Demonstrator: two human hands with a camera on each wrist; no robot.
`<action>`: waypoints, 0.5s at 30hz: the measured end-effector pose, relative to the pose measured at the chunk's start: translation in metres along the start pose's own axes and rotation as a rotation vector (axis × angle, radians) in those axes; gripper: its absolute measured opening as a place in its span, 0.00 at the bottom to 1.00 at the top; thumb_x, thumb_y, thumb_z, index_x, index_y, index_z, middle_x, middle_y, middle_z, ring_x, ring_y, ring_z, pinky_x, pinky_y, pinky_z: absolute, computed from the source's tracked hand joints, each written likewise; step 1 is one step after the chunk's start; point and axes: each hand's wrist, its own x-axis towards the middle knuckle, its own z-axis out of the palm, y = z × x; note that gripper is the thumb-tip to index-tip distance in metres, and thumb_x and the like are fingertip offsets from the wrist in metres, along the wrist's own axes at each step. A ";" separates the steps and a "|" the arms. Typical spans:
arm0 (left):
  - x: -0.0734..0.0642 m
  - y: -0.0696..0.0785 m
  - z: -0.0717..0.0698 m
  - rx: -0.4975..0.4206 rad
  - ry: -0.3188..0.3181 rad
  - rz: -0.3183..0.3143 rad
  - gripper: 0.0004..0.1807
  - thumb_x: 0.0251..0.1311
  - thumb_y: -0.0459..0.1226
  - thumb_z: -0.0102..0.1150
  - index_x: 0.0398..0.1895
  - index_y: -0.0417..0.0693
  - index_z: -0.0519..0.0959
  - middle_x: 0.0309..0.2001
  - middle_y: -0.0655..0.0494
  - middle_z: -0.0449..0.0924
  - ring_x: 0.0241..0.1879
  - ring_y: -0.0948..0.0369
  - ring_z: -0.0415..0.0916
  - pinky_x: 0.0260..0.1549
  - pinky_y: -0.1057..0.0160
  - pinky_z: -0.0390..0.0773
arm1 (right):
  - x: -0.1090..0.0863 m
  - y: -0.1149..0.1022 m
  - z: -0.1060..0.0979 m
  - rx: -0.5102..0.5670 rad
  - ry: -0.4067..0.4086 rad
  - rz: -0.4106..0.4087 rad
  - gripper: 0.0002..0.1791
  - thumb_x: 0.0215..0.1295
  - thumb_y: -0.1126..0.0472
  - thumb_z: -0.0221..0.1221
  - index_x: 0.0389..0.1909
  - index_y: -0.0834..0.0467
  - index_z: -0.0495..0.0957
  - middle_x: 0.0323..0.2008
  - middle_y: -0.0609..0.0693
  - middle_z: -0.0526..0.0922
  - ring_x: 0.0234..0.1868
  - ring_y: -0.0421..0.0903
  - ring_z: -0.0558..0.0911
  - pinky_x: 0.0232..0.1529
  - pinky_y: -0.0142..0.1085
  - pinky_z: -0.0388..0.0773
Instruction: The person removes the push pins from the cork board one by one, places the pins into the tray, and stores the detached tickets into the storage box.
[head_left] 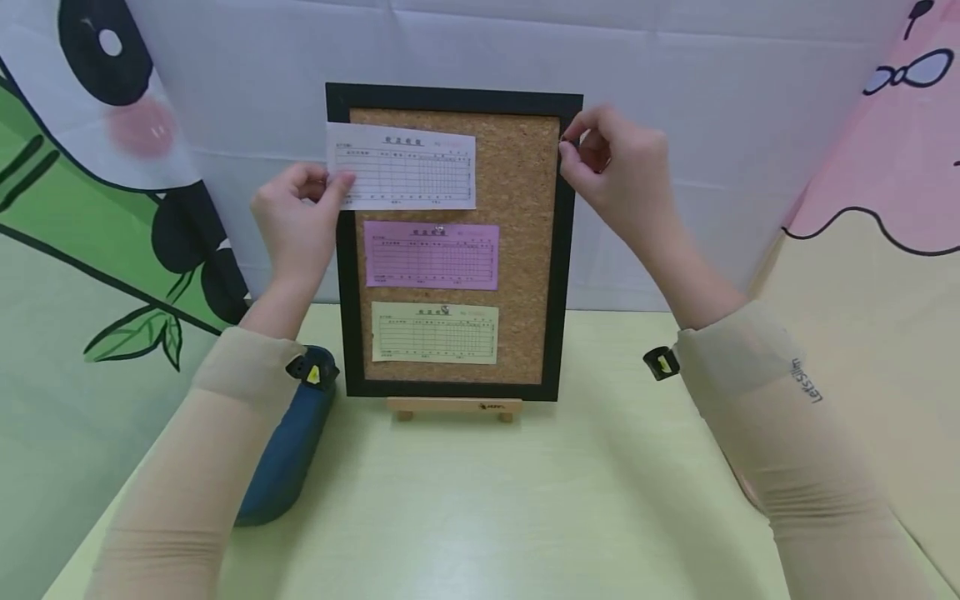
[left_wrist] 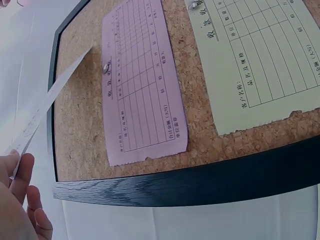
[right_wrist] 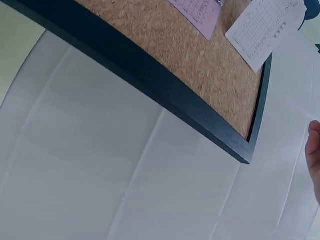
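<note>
The left hand [head_left: 296,218] is pinching a white slip [head_left: 412,171], which is covering part of the black frame [head_left: 450,389]; the right hand [head_left: 621,162] is curling its fingers by the frame's right side, any hold unclear. Between and below them, a purple slip [head_left: 431,273] and a green slip [head_left: 435,343] are hanging; the left forearm [head_left: 210,442] is half-hiding a blue case [head_left: 288,462].

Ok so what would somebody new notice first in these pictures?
Probably the black-framed corkboard mid-picture in the head view, with a purple slip pinned above a green slip. Next, perhaps, the white slip at its upper left, pinched by the left hand, while the right hand is at the corkboard's upper right. The large cartoon face at far left may also draw attention.
</note>
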 end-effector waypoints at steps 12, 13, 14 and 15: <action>-0.009 0.014 -0.016 -0.016 -0.009 0.023 0.23 0.54 0.54 0.63 0.36 0.41 0.83 0.24 0.69 0.75 0.24 0.67 0.65 0.23 0.68 0.59 | -0.017 -0.001 -0.041 -0.019 0.055 0.023 0.06 0.58 0.68 0.59 0.32 0.69 0.78 0.19 0.58 0.78 0.20 0.34 0.67 0.29 0.17 0.64; -0.010 0.016 -0.018 -0.015 -0.012 0.026 0.23 0.54 0.53 0.63 0.36 0.41 0.84 0.24 0.69 0.75 0.24 0.66 0.64 0.23 0.68 0.59 | -0.019 -0.001 -0.044 -0.030 0.059 0.039 0.06 0.58 0.68 0.60 0.32 0.69 0.78 0.19 0.58 0.78 0.21 0.32 0.66 0.29 0.16 0.64; -0.011 0.018 -0.019 -0.012 -0.016 0.025 0.23 0.54 0.54 0.63 0.36 0.41 0.84 0.24 0.68 0.75 0.24 0.66 0.64 0.23 0.68 0.59 | -0.022 0.000 -0.048 -0.036 0.063 0.057 0.06 0.57 0.68 0.60 0.32 0.69 0.78 0.19 0.58 0.79 0.21 0.29 0.66 0.30 0.16 0.64; -0.012 0.020 -0.021 -0.008 -0.020 0.022 0.23 0.54 0.54 0.63 0.37 0.41 0.84 0.24 0.68 0.75 0.24 0.66 0.64 0.23 0.68 0.58 | -0.024 0.000 -0.052 -0.039 0.071 0.075 0.06 0.57 0.68 0.61 0.32 0.69 0.79 0.19 0.58 0.79 0.21 0.27 0.66 0.30 0.16 0.64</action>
